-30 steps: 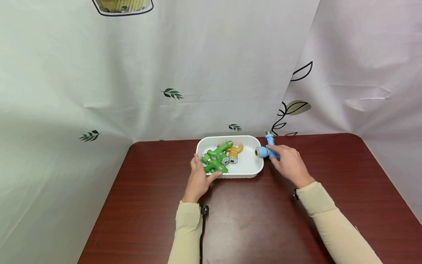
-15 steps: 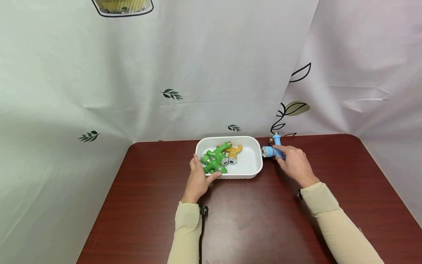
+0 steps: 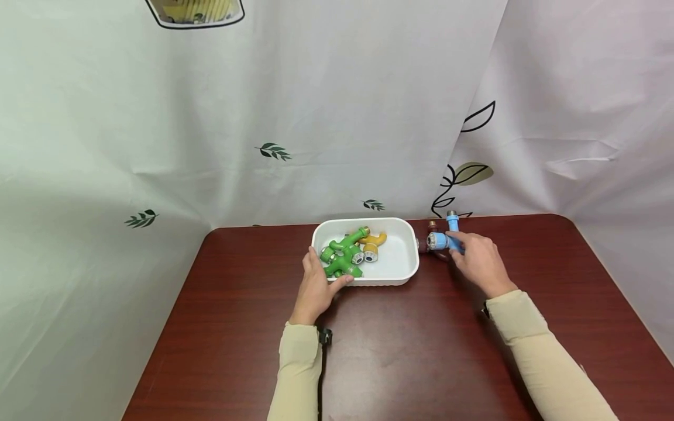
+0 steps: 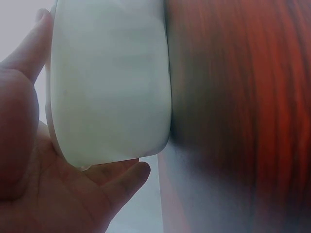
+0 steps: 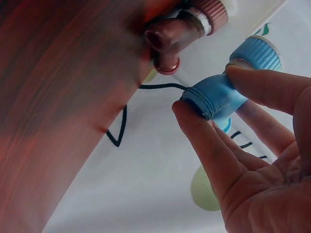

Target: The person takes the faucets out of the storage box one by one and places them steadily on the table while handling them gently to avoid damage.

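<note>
My right hand (image 3: 481,263) pinches a blue tee pipe fitting (image 5: 218,94) with a ribbed nut, just beyond the right end of a white plastic tray (image 3: 392,272). Below and left of it a dark red pipe fitting (image 5: 175,36) of similar shape lies on the table against the tray, partly hidden in the head view. My left hand (image 3: 315,289) grips the tray's near left corner, thumb along the front wall and fingers round the left end. Inside the tray, several green pipe fittings (image 3: 344,254) are heaped at the left, beside a yellow one (image 3: 371,248).
The tray stands near the back edge of a dark red wooden table (image 3: 379,345). Right behind that edge hangs a white curtain (image 3: 326,117) printed with leaves.
My right hand has carried the blue fitting rightward, away from the tray's end, and more of the dark red fitting now shows. The left hand and the tray stay put.
</note>
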The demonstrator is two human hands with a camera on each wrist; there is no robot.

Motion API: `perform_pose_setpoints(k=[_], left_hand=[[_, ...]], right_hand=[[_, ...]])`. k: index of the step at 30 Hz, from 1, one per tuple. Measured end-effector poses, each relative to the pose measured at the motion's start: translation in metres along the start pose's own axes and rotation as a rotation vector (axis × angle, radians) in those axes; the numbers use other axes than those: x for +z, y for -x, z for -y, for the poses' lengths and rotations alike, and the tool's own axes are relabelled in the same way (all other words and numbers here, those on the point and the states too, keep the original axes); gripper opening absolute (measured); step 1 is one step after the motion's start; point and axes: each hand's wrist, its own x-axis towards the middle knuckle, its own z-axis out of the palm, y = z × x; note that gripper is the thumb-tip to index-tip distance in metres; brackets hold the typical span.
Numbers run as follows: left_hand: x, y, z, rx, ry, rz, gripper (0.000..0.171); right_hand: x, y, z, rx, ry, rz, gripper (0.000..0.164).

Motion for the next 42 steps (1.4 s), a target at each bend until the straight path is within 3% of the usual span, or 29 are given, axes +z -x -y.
perform_pose_setpoints(k=[23, 42], left_hand=[[-0.001, 0.001, -0.002, -0.006, -0.006, 0.004, 0.121], [0.0, 0.0, 0.0, 0.022, -0.029, -0.01, 0.121]], right_hand=[[-0.006, 0.004, -0.026, 0.102, 0.044, 0.068, 0.039], [-0.002, 0.004, -0.038, 0.134, 0.064, 0.133, 0.039]])
